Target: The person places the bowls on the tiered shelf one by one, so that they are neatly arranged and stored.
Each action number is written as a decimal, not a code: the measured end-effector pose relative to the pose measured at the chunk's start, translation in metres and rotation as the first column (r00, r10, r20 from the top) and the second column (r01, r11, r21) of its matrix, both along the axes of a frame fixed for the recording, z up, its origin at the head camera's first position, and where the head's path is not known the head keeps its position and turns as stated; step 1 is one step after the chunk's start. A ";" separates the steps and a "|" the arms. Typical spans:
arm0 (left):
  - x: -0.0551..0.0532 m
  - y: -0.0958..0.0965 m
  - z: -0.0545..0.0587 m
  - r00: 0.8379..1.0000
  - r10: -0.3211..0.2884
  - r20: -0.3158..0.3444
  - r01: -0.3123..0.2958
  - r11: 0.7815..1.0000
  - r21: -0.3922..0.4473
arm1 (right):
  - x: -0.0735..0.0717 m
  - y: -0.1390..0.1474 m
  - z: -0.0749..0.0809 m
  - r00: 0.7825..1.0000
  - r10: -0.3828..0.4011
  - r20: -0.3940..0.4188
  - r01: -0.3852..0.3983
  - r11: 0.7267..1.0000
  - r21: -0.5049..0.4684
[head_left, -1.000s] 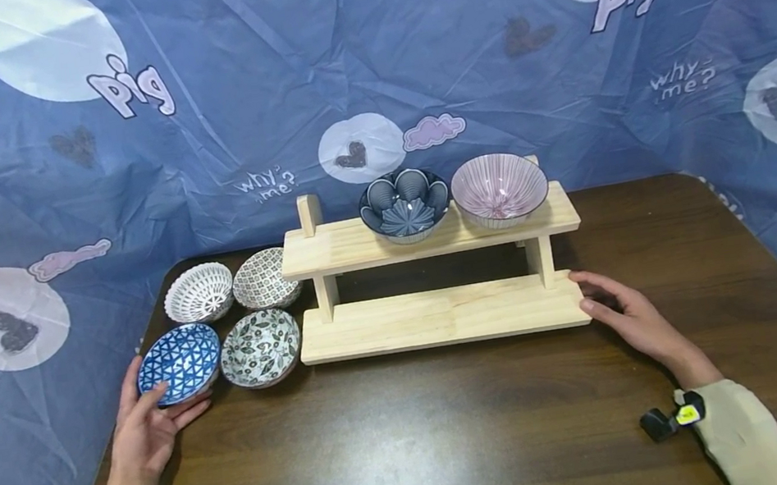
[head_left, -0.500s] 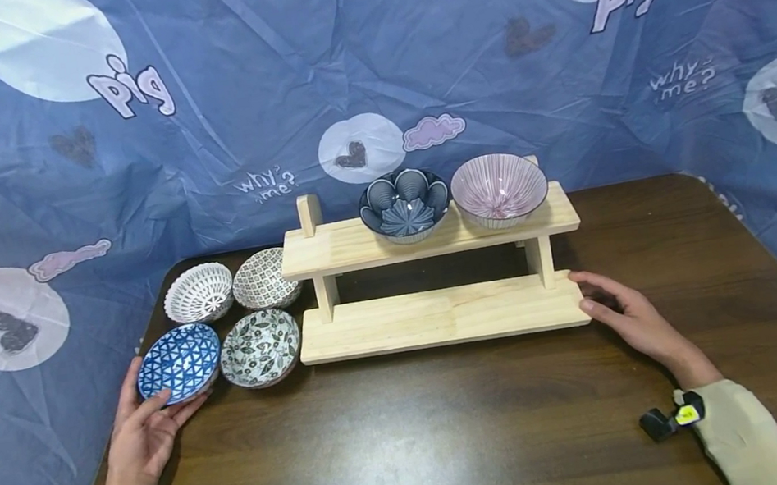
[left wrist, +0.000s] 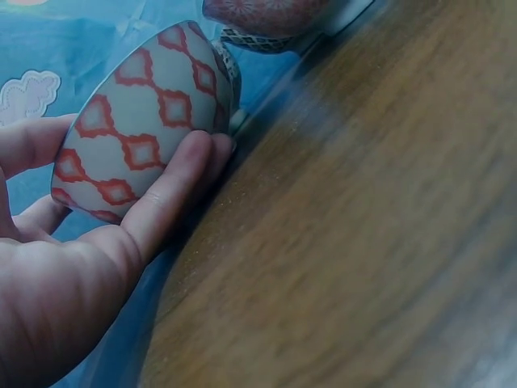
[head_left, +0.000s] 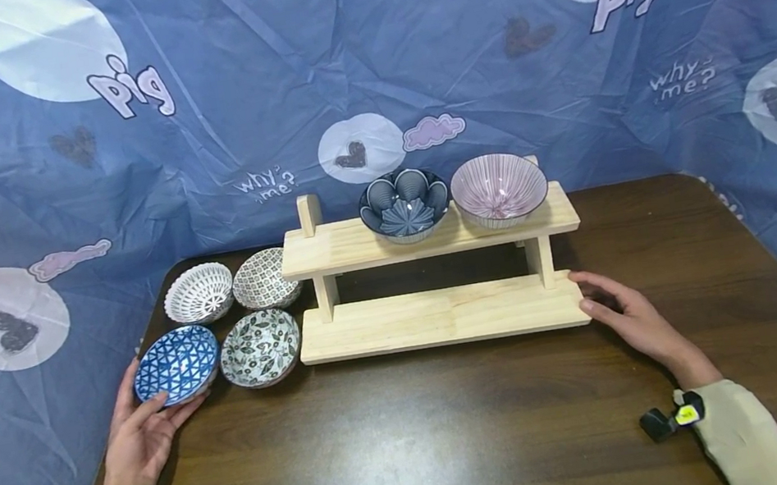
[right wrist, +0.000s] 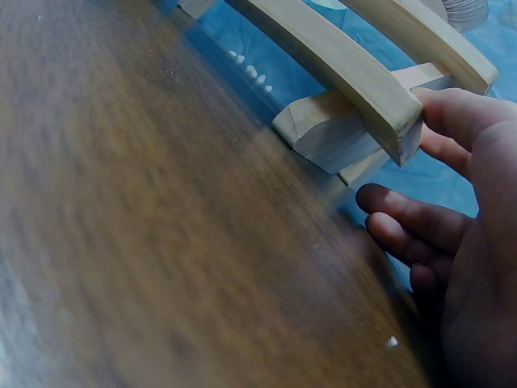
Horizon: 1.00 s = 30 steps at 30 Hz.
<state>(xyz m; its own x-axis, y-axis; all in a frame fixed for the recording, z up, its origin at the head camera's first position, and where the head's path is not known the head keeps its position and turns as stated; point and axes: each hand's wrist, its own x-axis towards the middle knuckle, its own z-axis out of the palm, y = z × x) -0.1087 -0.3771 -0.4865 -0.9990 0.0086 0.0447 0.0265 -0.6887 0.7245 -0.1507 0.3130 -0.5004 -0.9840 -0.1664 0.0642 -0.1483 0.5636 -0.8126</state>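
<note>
My left hand (head_left: pixel 138 456) holds a bowl (head_left: pixel 177 365) by its side, its inside covered in a blue and white triangle pattern. In the left wrist view, that bowl's outside (left wrist: pixel 133 129) is white with red diamond shapes, and it is tilted. At the table's right, my right hand (head_left: pixel 634 320) grips the end of a two-tier wooden shelf (head_left: pixel 444 316) with thumb and forefinger, the other fingers curled below. On the upper tier stand a dark blue petal-patterned bowl (head_left: pixel 405 211) and a pink-striped bowl (head_left: pixel 500 189).
Beside the held bowl, a green leaf-patterned bowl (head_left: pixel 261 348) stands on the brown table (head_left: pixel 416 437). Behind are a white fluted bowl (head_left: pixel 198 293) and a grey-patterned bowl (head_left: pixel 263 280), partly behind the shelf's left end. A blue printed cloth (head_left: pixel 226 91) hangs around the table.
My left hand and the blue-and-white bowl have shifted slightly left, away from the leaf-patterned bowl. My right hand and the shelf have stayed put.
</note>
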 end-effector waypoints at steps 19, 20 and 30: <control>0.010 -0.007 0.002 0.997 0.005 -0.075 0.001 0.997 0.079 | 0.000 0.000 0.000 1.000 -0.003 0.005 0.003 1.000 0.005; 0.010 -0.007 0.002 0.997 0.006 -0.078 0.001 0.997 0.082 | 0.000 0.000 0.000 1.000 -0.004 0.001 0.004 1.000 0.006; 0.010 -0.004 0.011 0.992 -0.014 -0.128 0.026 0.995 0.094 | 0.000 0.000 -0.002 1.000 -0.008 -0.008 0.008 1.000 0.008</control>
<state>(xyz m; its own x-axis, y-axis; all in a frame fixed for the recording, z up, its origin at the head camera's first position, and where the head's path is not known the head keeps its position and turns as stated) -0.0986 -0.3809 -0.4754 -0.9848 0.0182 0.1726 0.0995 -0.7558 0.6471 -0.1508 0.3131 -0.5020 -0.9847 -0.1589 0.0711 -0.1504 0.5715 -0.8067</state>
